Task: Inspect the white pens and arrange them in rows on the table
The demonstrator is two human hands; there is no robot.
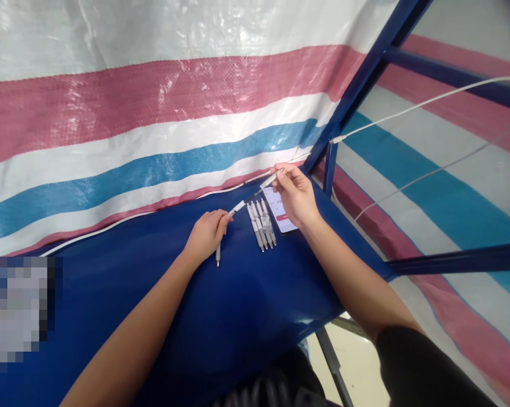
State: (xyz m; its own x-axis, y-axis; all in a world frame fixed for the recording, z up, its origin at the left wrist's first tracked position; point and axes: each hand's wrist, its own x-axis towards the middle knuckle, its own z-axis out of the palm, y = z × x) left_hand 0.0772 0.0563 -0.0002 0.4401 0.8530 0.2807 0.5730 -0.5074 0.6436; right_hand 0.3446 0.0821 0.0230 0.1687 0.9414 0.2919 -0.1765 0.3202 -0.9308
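My left hand (208,233) pinches a white pen part (238,207) by its lower end. A thin dark refill (253,196) spans the gap between this part and a white pen barrel (268,180), which the thumb and fingers of my right hand (295,192) pinch. Both parts are held at a slant above the table, roughly in line. Below my left hand lies another pen (218,255), its upper part hidden by the fingers. Several white and grey pens (261,226) lie side by side between my hands. A lit phone (287,225) rests under my right hand, partly covered.
The blue table (238,316) meets a striped plastic sheet (161,141) at the back. Blue metal frame bars (348,102) stand at the right. A white cable (407,108) hangs across there, its plug near the upright. A pixelated patch hides the far left.
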